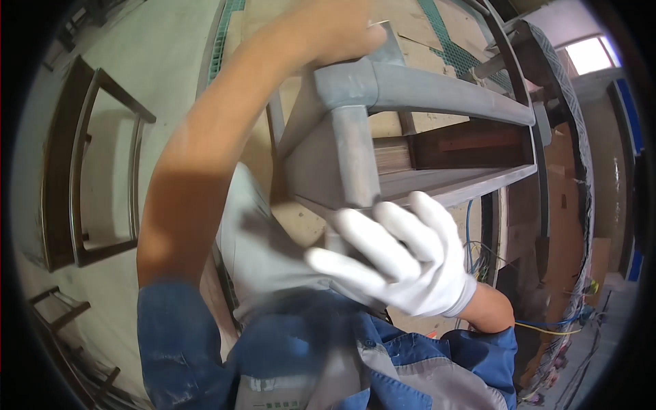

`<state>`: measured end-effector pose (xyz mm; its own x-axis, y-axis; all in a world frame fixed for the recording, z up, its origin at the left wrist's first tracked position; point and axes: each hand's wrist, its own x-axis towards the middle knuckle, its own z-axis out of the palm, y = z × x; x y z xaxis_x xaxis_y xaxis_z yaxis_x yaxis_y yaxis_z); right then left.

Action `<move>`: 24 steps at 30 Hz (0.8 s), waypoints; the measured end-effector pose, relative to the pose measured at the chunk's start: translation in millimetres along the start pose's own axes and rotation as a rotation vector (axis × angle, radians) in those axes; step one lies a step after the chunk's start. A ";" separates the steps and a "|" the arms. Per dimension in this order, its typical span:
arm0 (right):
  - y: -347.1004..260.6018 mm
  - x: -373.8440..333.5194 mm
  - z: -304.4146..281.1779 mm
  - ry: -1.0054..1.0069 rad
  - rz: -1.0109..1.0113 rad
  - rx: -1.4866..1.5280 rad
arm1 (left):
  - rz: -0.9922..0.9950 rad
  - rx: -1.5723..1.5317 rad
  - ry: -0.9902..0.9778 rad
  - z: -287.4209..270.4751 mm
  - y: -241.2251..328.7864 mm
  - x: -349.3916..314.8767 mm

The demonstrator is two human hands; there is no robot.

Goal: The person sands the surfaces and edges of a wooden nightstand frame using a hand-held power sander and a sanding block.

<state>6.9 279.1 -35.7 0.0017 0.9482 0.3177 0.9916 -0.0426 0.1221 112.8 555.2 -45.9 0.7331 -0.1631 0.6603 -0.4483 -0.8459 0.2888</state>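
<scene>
A grey-coated wooden furniture frame (447, 92), with rails meeting at a thick rounded joint, lies tilted in front of me. My left hand (342, 31) is bare and reaches past the joint at the far side. Its fingers are curled and partly smeared by motion; a flat grey piece (389, 46) shows beside them, and I cannot make out what they grip. My right hand (410, 260), in a white glove, is at the near end of the frame's short crosspiece (357, 154). Its fingers are spread, with the fingertips at or close to the wood.
Under the frame is a work surface with cardboard sheets (403, 20) and green mesh (444, 48). Dark wooden frames (78, 164) stand on the floor at left. Blue and yellow cables (547, 326) run along the right, near a cloth-edged bench (570, 137).
</scene>
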 end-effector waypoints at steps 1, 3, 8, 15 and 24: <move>14.5 -14.7 -2.0 -0.009 0.043 0.021 | 0.040 0.013 0.053 -2.7 -6.2 -1.1; 47.6 -58.3 -7.4 -0.018 0.212 0.025 | -0.269 0.092 -0.232 -9.1 2.3 -0.4; 109.6 -156.3 -33.5 0.078 0.673 0.021 | -0.237 0.197 -0.393 -7.8 -5.7 -0.4; 44.2 -38.0 -23.8 -0.042 0.201 0.235 | -0.163 0.116 -0.189 1.2 -11.2 -8.6; 97.0 -72.4 -42.9 -0.054 0.210 0.344 | -0.165 0.166 -0.244 -4.7 -15.3 -8.9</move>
<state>97.5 192.8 -6.5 0.2064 0.9457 0.2510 0.9544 -0.1381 -0.2648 110.8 572.0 -52.9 0.8985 -0.1166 0.4232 -0.2386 -0.9389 0.2481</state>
